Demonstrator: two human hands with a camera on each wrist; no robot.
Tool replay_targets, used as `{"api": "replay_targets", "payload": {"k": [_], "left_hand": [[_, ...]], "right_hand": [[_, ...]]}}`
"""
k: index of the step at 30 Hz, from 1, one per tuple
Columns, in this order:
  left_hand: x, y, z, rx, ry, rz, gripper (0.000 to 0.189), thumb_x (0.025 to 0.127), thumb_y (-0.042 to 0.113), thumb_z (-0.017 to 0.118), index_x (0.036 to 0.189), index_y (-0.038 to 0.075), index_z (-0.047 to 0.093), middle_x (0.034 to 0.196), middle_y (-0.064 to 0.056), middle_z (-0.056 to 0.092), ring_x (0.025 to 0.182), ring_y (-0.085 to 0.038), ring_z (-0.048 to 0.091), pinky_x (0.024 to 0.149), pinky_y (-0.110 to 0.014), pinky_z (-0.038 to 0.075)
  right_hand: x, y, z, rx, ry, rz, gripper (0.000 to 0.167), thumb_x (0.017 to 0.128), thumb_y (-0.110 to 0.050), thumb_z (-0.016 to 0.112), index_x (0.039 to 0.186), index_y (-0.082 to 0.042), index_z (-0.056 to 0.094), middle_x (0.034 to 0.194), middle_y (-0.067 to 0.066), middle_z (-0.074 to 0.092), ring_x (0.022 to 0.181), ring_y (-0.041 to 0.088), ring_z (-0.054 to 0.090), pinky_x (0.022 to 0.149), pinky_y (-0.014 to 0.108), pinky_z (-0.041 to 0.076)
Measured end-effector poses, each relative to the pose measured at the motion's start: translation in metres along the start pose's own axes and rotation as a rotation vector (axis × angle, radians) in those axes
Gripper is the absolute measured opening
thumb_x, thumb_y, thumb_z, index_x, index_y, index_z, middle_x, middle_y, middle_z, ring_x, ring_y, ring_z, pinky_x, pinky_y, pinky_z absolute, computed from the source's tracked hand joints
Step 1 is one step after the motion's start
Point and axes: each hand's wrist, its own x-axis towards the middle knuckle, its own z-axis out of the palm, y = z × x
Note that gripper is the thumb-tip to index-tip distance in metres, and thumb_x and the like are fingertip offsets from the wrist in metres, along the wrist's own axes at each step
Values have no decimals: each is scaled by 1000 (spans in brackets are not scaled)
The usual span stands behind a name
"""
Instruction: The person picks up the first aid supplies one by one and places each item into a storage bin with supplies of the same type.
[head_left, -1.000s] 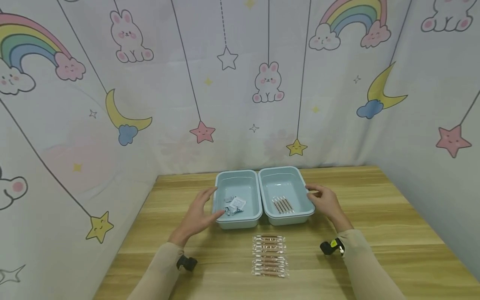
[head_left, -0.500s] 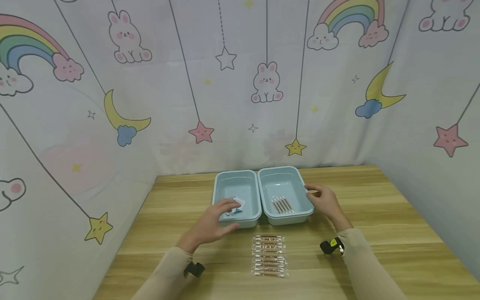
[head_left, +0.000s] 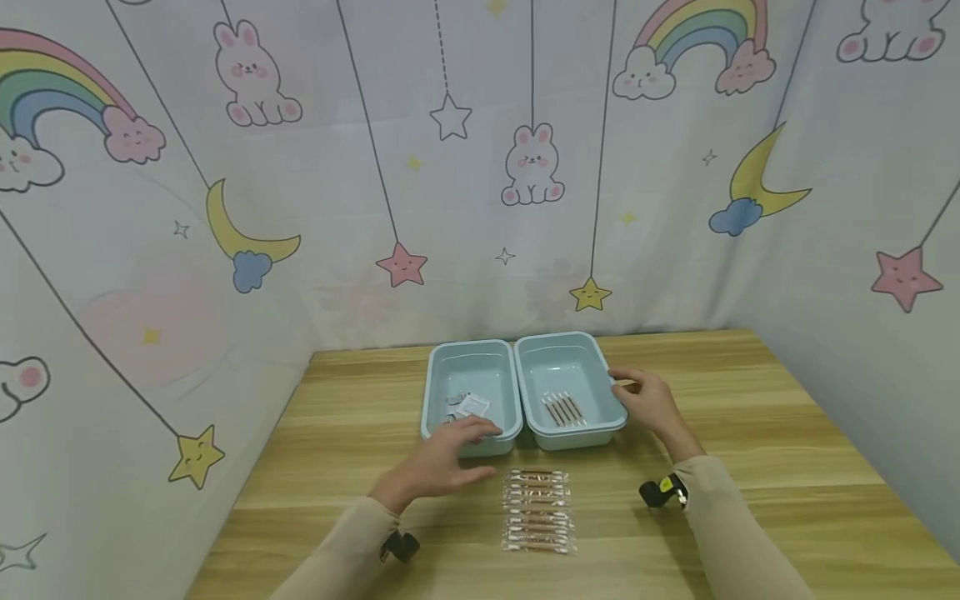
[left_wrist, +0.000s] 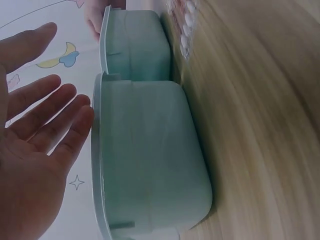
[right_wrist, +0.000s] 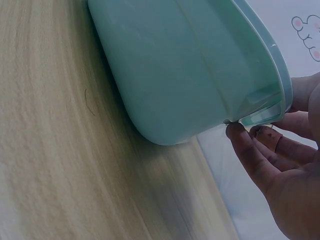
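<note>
Two light-blue plastic basins stand side by side against the back: the left basin (head_left: pixel 437 375) and the right basin (head_left: pixel 525 367). My left hand (head_left: pixel 442 463) hovers at the left basin's near rim, fingers spread, holding nothing; the left wrist view shows the bare palm (left_wrist: pixel 30 170). Small white and silvery packets (head_left: pixel 472 406) lie in that basin, partly hidden by the hand. With my right hand (head_left: pixel 649 404) I hold the right basin's rim, fingertips (right_wrist: pixel 237 133) at its outer side. Several brown cotton swabs (head_left: pixel 564 409) lie in a row inside it.
On the wooden table (head_left: pixel 337 400), in front of the basins, lies a column of several wrapped cotton swabs (head_left: pixel 537 512) with brown shafts and white tips. A printed curtain (head_left: pixel 465 308) rises right behind the basins and along both sides.
My left hand has moved from the left basin's left side across its near edge, rightward and toward me. My right hand has stayed at the right basin's rim.
</note>
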Motion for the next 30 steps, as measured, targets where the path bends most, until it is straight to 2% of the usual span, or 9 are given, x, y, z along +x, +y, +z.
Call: {"api": "replay_targets", "payload": {"k": [7,14,17,30], "left_hand": [[1,4,6,35,-56,-23,52,79,25,81,124,6,63,126,-2,63,117,-17,58,103,-36,48],[2,11,11,44,-69,34,55,79,25,81,126,6,61,127,-7,62,119,-21,58,105,-35,47],[4,13,13,42,-85,39,56,78,24,81,127,5,61,127,-8,62,119,-20,58,105,-34,47],[2,21,31,36,-227,5,57,82,30,78,130,6,58,131,-7,59,122,-19,56,108,-35,44]], "right_hand": [[-1,1,0,8,-8,6,35,96,-13,58,129,-4,62,127,21,62,104,36,66,77,35,58],[0,2,1,19,-5,5,35,96,-14,58,129,-5,62,128,21,62,104,36,66,75,33,57],[2,3,1,13,-7,4,35,96,-15,58,129,-5,62,127,21,62,104,36,66,76,32,57],[0,1,1,25,-5,-7,35,95,-13,59,128,-3,62,127,21,62,103,36,66,77,36,59]]}}
